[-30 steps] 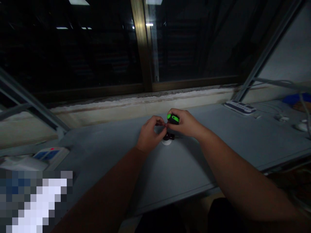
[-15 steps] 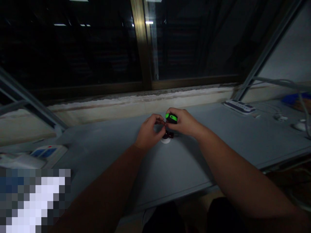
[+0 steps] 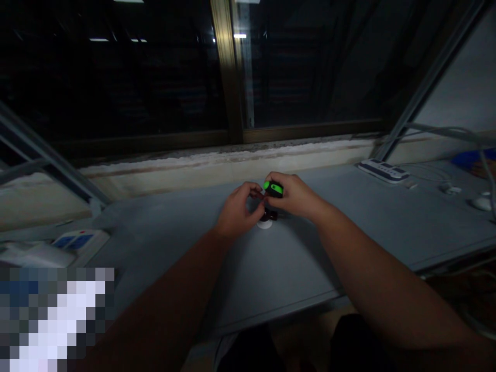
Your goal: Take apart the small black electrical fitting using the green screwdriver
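Observation:
My right hand is shut around a black-and-green handle, probably a screwdriver's, with its shaft hidden. My left hand has its fingertips pinched together against the tip of that handle, and whatever lies between them is too small to make out. Just below both hands, a small dark red and black fitting stands on a white round base, partly hidden by my fingers. Both hands are over the grey table.
A white power strip and thin cables lie at the far right of the table, near a white mouse-like object and blue cloth. A second strip with blue switches sits at the left. A window sill runs behind.
The hands and the handle keep their grip and hardly move relative to each other. The whole view has shifted slightly, with the table sitting a little higher in the picture.

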### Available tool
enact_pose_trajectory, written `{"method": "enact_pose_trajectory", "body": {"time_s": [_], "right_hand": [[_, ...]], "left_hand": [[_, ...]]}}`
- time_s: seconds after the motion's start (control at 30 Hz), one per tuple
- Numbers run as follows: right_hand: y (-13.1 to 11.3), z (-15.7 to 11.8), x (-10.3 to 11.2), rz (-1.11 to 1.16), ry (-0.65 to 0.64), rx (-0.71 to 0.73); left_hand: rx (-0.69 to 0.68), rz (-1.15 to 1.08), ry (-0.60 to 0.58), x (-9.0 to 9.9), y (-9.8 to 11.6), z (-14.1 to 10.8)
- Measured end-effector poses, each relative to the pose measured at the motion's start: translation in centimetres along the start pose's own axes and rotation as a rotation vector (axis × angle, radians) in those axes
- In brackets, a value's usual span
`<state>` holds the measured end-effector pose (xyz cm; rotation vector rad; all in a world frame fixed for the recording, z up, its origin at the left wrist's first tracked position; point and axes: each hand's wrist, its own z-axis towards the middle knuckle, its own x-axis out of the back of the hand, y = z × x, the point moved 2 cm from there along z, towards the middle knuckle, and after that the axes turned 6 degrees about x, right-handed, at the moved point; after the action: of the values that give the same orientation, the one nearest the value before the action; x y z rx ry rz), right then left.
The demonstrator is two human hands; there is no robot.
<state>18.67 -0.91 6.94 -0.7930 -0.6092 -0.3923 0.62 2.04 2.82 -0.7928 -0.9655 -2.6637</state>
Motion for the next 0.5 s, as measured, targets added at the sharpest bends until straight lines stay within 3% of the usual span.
{"method": "enact_pose_trajectory", "body": {"time_s": [0.5], "right_hand": [[0.33,-0.16,-0.08,-0.064,0.01,0.022]], "left_hand": [[0.023,0.017,-0.001,-0.05,-0.49,-0.08]]}}
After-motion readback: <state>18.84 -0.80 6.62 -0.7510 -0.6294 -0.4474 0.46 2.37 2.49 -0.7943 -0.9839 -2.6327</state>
